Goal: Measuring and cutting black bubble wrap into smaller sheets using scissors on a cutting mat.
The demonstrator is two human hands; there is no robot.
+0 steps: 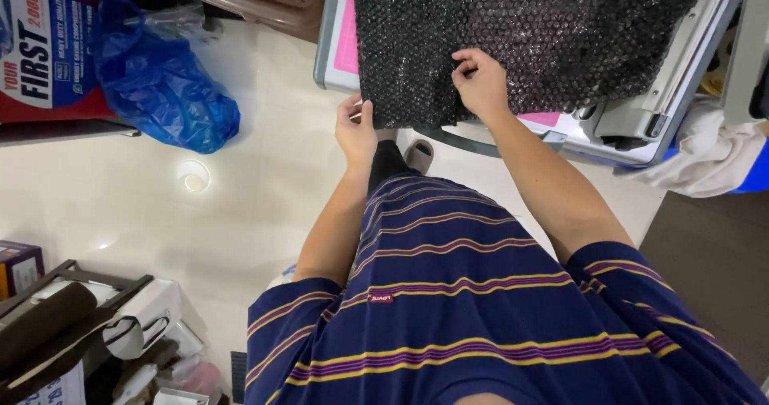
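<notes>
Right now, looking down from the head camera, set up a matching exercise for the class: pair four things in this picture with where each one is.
Things:
1. black bubble wrap sheet
2. blue plastic bag
3. left hand
4. right hand

Places:
A. on the floor at upper left
B. pinching the sheet's lower left corner
C. spread over the table at the top
D. pressed on the sheet near its lower edge, fingers curled

Pairs: 1-C, 2-A, 3-B, 4-D
</notes>
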